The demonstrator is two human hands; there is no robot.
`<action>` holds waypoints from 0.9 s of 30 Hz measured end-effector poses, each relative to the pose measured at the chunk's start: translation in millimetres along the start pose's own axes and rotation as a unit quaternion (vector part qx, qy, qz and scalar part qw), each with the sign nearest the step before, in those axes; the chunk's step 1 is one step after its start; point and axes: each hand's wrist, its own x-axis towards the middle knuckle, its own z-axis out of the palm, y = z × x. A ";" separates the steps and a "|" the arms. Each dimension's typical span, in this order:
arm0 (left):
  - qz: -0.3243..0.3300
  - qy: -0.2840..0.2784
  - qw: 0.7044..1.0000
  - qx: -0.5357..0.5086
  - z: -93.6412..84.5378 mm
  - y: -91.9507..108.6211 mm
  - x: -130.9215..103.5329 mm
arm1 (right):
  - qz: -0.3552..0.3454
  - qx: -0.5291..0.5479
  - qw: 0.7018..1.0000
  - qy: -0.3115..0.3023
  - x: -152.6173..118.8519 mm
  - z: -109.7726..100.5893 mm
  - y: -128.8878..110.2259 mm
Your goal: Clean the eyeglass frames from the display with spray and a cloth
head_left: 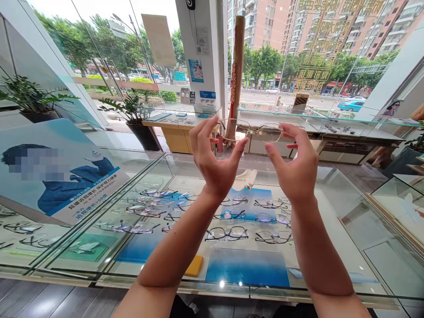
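Observation:
A pair of thin wire-rimmed eyeglasses [261,128] is held up in the air above the glass counter [326,179]. My left hand [215,154] grips its left side, the thumb near the lower rim and the fingers at the upper outer edge. On the opposite side my right hand [294,159] pinches the outer rim with curled fingers. Under the glass, below my wrists, lie several rows of spectacle frames [227,233]. A crumpled pale cloth [245,179] rests on the counter between and beyond my hands.
A printed poster board [89,176] stands at the left. Inside the counter are a blue sheet [247,267] and a yellow case [194,266]. Farther off are a wooden post [237,66], potted plants [142,128] and another glass showcase [331,119] by the windows.

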 end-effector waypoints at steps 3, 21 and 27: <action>-0.011 -0.004 1.000 -0.020 1.9 -1.8 -0.5 | -0.005 -0.003 1.000 0.004 -0.2 0.5 -0.6; -0.020 -0.024 0.998 -0.058 16.0 -14.2 -7.5 | -0.050 -0.042 0.997 0.029 -0.1 -0.4 -9.2; -0.020 -0.003 0.999 -0.031 11.2 -9.8 -5.0 | -0.023 -0.003 1.000 0.009 -0.8 1.0 -7.2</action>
